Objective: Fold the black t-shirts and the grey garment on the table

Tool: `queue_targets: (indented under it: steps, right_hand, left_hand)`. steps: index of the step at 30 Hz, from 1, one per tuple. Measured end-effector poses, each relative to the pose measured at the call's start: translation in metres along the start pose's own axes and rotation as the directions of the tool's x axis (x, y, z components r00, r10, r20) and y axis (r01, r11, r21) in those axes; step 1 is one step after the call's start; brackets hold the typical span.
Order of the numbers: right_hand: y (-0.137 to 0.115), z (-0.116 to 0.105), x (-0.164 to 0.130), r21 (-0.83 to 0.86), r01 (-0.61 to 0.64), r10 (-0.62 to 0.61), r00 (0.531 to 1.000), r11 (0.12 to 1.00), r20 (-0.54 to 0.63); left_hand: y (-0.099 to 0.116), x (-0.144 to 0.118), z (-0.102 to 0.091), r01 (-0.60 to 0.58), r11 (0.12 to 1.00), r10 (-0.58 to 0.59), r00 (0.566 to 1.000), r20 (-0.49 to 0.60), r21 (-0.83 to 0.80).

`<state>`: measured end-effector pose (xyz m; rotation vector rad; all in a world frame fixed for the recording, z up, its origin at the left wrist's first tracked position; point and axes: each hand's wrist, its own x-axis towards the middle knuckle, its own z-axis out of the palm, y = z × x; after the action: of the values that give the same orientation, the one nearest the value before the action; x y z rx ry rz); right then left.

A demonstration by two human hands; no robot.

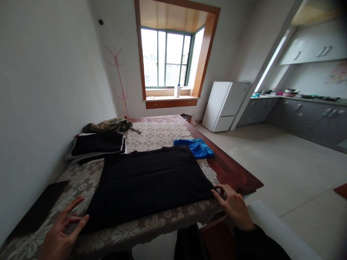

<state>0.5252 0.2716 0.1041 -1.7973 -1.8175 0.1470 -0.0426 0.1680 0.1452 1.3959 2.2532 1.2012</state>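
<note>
One flat black rectangular cloth garment [151, 184] lies spread on the near half of the table, long axis running left to right, slightly raised toward the right. Left hand [61, 234], fingers spread apart, rests flat at its near-left corner. Right hand [233, 206], fingers loosely apart, touches its near-right corner. Beneath: one floral lace tablecloth [159, 135] over a red-brown wooden table [233, 173]. Beyond: one folded blue shiny garment [196, 147], one dark folded stack [99, 143], one crumpled olive garment [108, 125].

Black garment [151, 180], blue cloth [197, 148], white floral lace tablecloth [157, 135]
</note>
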Motion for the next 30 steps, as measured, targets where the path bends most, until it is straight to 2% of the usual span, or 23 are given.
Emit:
queue_targets:
  steps: [2,4,8,13,22,25,30]
  right_hand:
    - [0.000,0.000,0.002,-0.017,0.014,-0.014,1.000,1.000,-0.005]
    - [0.000,0.000,0.003,-0.030,0.023,-0.023,1.000,0.999,-0.008]
    - [0.002,0.000,0.003,-0.029,0.033,-0.033,0.999,0.999,0.021]
    - [0.003,-0.003,0.002,0.009,0.022,-0.023,0.999,1.000,0.026]
    - [0.002,-0.006,0.005,0.099,-0.011,0.004,0.997,0.995,0.071]
    - [0.000,-0.005,0.006,0.085,-0.022,0.016,0.998,0.996,0.063]
    - [-0.006,-0.007,0.014,0.034,-0.008,0.005,0.997,0.999,0.083]
  left_hand:
    - [-0.002,-0.003,0.001,0.052,0.999,-0.052,0.998,0.045,-0.008]
    - [-0.002,-0.004,0.000,0.084,0.995,-0.088,0.993,0.077,0.055]
    - [0.001,-0.008,-0.003,0.067,0.986,-0.088,0.987,0.135,0.151]
    - [0.007,-0.014,-0.003,0.051,0.990,-0.062,0.995,0.083,0.131]
    - [0.010,-0.021,-0.003,0.109,0.994,-0.110,0.990,0.086,0.023]
    - [0.011,-0.023,-0.004,0.103,0.994,-0.105,0.989,0.100,0.027]
    - [0.018,-0.023,-0.001,0.144,0.987,-0.148,0.987,0.062,0.066]
